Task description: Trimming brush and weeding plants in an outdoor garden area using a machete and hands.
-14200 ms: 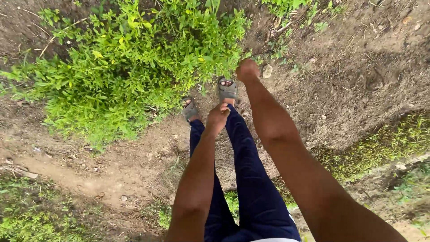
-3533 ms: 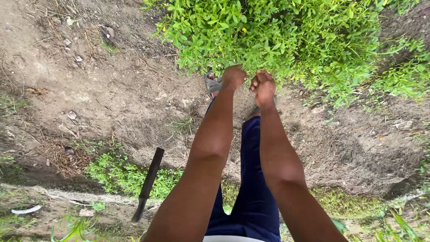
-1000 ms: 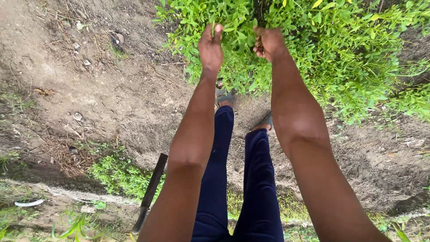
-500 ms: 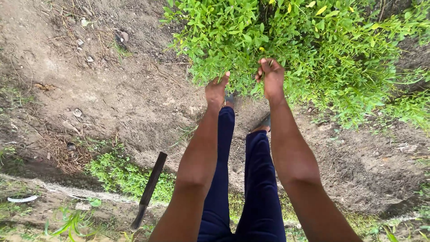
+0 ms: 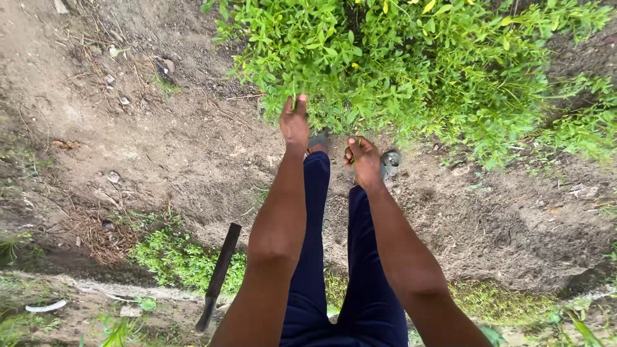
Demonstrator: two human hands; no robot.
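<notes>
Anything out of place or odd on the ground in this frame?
One thing stands out: a long dark tool lies loose on the weeds, behind the left hand and the right hand, both at the green bush. Nothing looks spilled or broken.

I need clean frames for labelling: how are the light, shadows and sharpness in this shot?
Head view: soft, even daylight, no hard shadows or glare; the leafy green bush and bare brown soil look sharp; the left hand and right hand show slight blur; forearms loom large from wide-angle perspective.

left sandal mostly hidden by hand
</notes>
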